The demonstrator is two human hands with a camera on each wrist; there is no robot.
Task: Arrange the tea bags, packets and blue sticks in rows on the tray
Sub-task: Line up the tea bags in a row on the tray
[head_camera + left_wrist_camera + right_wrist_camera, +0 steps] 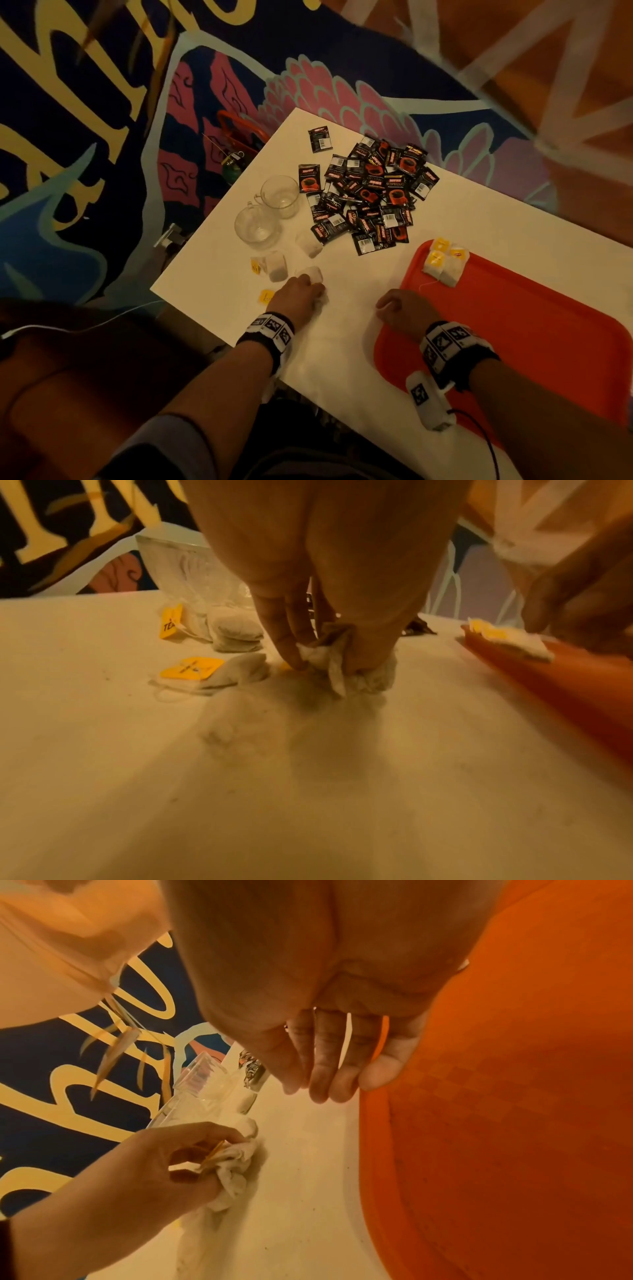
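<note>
Head view: two forearms nearest, each with a black wrist band carrying black-and-white marker tags. Left hand [301, 294] down on the white table [342, 359], fingers curled over a bunch of tea bags [320, 298] at the near-left part of the table. Right hand [406, 313] at the near-left rim of the orange tray [548, 325], fingers loosely curled, nothing held. Three tea bags with yellow tags [445, 262] sit close together at the tray's far corner. Loose tea bags [275, 265] lie on the table beyond the left hand, one yellow tag [266, 296] just beside it. Two empty glass cups [270, 209] stand behind them. A heap of black-and-red packets [370, 192] lies mid-table, far side; a few strays apart from it. No blue sticks made out. Patterned carpet under the table. Left wrist view: table surface nearest, blurred; the left hand's fingers [291, 642] pinch crumpled tea bag paper [342, 666] against the table. Two more bags with yellow tags [192, 668] lie to the left; tray edge [548, 674] at right. Right wrist view: palm nearest, fingers [322, 1069] hang relaxed and together over the seam between table and tray rim [373, 1137], empty. The left hand's grip on the bunched bags [232, 1172] shows lower left, a glass cup [209, 1091] beyond.
</note>
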